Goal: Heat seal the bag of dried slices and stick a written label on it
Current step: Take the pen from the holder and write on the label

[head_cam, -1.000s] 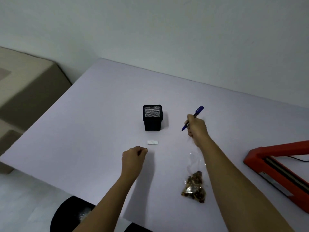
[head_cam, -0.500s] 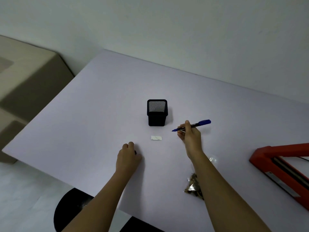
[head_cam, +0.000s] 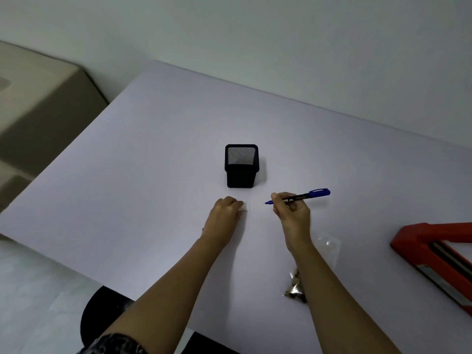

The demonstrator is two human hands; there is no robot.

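Nearest me, the bag of dried slices (head_cam: 294, 292) lies flat on the tabletop (head_cam: 153, 175), partly hidden under my right forearm, its clear top end sticking out on the far side of the arm. To the right, at the edge of view, sits the red heat sealer (head_cam: 434, 241), well apart from the bag.

Farther out, my left hand (head_cam: 224, 213) has its fingers curled down over the left end of the small white label (head_cam: 245, 207), holding it against the tabletop. My right hand (head_cam: 293, 213) grips a blue pen (head_cam: 301, 196) between thumb and fingers. The pen lies nearly level, its tip pointing left toward the label and just short of it.

Beyond both hands a black mesh pen holder (head_cam: 241, 169) stands upright, near the label.
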